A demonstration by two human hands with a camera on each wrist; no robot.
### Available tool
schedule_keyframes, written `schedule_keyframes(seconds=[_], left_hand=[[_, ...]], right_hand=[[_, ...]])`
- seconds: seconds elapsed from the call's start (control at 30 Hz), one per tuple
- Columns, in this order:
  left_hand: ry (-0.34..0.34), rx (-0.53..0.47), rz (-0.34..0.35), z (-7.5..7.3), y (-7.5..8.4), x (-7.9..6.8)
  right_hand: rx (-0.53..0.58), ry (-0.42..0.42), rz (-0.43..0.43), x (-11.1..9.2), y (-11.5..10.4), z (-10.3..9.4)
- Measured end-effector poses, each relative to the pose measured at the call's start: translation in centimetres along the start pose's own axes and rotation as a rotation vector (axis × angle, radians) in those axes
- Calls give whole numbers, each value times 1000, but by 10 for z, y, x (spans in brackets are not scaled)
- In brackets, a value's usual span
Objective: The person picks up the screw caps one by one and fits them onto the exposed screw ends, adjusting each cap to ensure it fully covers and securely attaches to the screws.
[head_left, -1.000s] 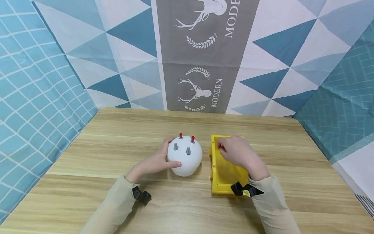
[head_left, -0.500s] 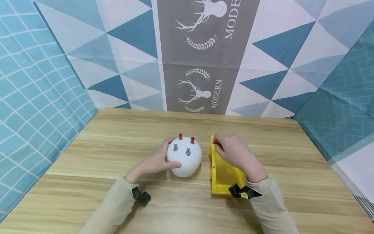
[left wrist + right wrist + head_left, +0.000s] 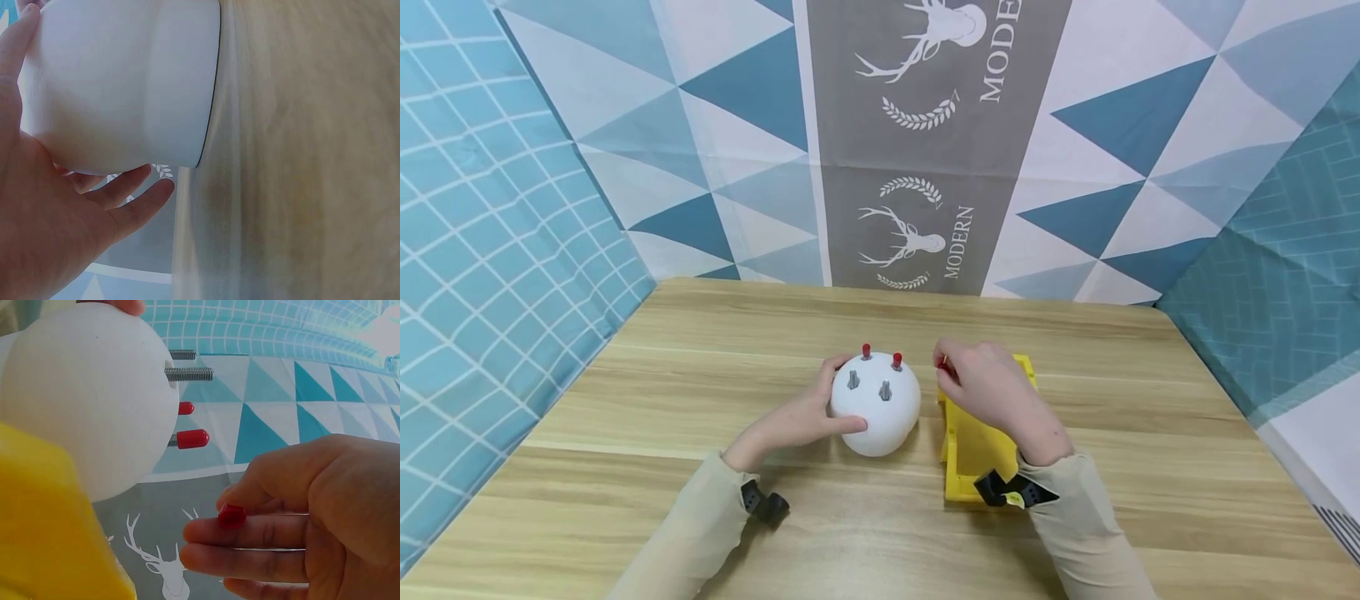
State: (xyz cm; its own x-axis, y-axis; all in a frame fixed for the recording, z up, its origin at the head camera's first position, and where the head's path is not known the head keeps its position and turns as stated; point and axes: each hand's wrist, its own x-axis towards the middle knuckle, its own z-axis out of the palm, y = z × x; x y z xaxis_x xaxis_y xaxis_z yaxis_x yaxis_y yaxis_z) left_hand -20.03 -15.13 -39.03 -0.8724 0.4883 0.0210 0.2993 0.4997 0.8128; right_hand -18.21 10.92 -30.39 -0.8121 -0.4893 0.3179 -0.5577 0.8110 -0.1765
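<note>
A smooth white rounded body [image 3: 880, 429] stands on the table, with threaded metal studs on its top. Red caps [image 3: 897, 360] cover the two far studs, while the two near studs [image 3: 886, 390] show bare thread. My left hand [image 3: 808, 417] holds the body from its left side, thumb in front and fingers round the back, as the left wrist view also shows. Above the far left corner of a yellow bin, my right hand [image 3: 988, 379] pinches a small red cap [image 3: 231, 516] between thumb and index finger. The cap is apart from the studs.
The yellow bin [image 3: 970, 490] sits just right of the white body, partly hidden under my right hand and wrist. Wood-grain table [image 3: 715, 321] surrounds both. Patterned cloth [image 3: 895, 150] hangs along the back and sides.
My right hand has moved left from over the bin's inside toward the white body, and a red cap now shows in its fingers. The left hand stays on the body.
</note>
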Motion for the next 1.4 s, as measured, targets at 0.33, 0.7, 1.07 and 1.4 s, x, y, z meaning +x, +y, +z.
schedule_keyframes(seconds=[0.33,0.7,1.07,1.4], left_hand=[[3,-1,-8,1,2,-1],[3,5,-6,1,3,-1],[0,0,4,1,3,-2],[-5,-20,-3,1,1,-1]], right_hand=[[37,-7,8,2,-10,1],[60,14,-13,5,-17,6],[50,54,-66,12,-25,9],[34,86,-113,19,-28,17]])
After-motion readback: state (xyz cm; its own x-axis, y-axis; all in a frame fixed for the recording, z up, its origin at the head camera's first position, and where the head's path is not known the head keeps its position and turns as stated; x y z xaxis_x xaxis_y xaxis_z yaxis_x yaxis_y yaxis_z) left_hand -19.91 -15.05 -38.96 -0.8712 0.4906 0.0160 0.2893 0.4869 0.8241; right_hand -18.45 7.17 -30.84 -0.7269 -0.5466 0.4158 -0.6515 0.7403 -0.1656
